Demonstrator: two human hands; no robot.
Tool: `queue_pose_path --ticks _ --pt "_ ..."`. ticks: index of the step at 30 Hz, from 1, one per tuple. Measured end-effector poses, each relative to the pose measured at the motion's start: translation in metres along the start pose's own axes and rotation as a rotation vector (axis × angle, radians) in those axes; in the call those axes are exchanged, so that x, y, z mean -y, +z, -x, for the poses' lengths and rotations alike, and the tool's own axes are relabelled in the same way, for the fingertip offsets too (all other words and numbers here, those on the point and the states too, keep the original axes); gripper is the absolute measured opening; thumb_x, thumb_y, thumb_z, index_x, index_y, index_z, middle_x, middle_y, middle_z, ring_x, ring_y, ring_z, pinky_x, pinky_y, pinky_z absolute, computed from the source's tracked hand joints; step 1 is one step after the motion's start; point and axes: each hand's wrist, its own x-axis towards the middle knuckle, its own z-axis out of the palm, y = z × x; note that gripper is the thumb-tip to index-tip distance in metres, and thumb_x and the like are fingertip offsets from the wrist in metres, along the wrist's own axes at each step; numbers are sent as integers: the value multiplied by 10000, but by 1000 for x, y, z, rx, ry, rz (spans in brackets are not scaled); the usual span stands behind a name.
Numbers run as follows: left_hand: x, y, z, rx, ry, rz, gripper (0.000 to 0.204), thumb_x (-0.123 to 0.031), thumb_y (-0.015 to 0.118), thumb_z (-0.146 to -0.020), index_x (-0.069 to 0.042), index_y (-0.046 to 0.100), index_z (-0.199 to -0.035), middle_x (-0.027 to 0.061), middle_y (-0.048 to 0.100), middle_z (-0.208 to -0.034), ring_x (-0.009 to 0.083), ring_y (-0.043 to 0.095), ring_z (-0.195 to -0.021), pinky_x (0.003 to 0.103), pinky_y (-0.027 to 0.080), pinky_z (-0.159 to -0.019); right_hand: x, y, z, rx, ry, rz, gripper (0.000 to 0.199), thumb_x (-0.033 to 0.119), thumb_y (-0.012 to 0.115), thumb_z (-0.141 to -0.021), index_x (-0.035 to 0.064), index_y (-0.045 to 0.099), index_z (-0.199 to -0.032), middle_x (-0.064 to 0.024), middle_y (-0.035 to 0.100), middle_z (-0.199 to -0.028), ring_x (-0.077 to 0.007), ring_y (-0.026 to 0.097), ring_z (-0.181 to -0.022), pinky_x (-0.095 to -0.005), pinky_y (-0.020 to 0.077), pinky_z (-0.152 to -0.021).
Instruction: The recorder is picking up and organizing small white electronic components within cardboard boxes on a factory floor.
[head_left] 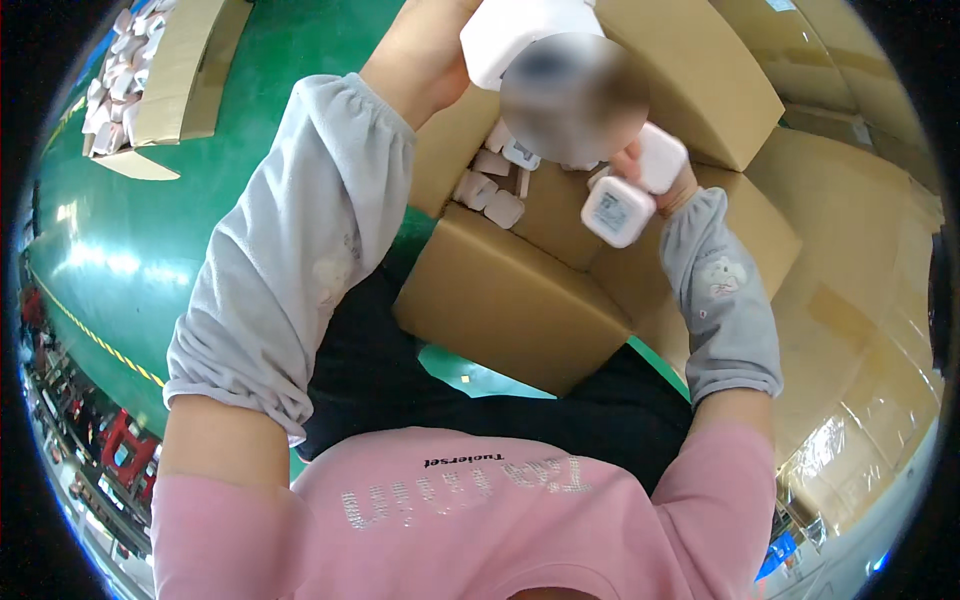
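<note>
Right hand [668,180] is clamped on two small white square devices [618,210], label face up as if for reading, over the open cardboard box [510,300] of more; left hand [425,60] grips a white block [525,35].

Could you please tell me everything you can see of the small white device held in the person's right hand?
The white device is a small, square, plastic-looking block with rounded corners. Its upturned face carries a grey-framed label or screen with dark markings. It is tilted and held over the open cardboard box, with the right hand gripping it from behind together with a second white piece. Similar white pieces lie inside the box.
</note>
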Motion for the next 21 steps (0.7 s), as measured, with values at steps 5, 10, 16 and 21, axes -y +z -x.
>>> queue_pose_path --ticks 5,10,16,21 --pt "-2 2 1 94 -9 -1 165 -52 454 -853 14 542 -975 163 630 -858 236 641 -748 322 547 -632 16 20 -6 148 -117 -92 208 247 486 -841 75 459 -728 -54 477 -610 -144 437 -474 -252 395 -444" --pt "-4 4 2 74 1 10 161 -59 445 -858 15 557 -946 164 632 -849 231 640 -748 317 546 -630 19 29 -8 221 -124 -30 264 296 497 -853 52 496 -752 -130 541 -672 -180 505 -523 -274 450 -475" --pt "-2 2 -1 101 -25 -12 177 -73 451 -858 14 565 -961 157 636 -859 219 643 -740 308 546 -628 15 33 0 0 -247 191 225 271 523 -841 49 552 -820 -271 595 -946 -253 614 -708 -308 521 -590" --pt "15 -33 0 -183 -12 -84 262 -237 576 -859 -39 575 -1031 78 628 -934 166 614 -850 314 504 -724 14 46 -10 -135 -212 148 211 216 471 -823 40 584 -800 -274 599 -986 -285 617 -792 -339 523 -643"
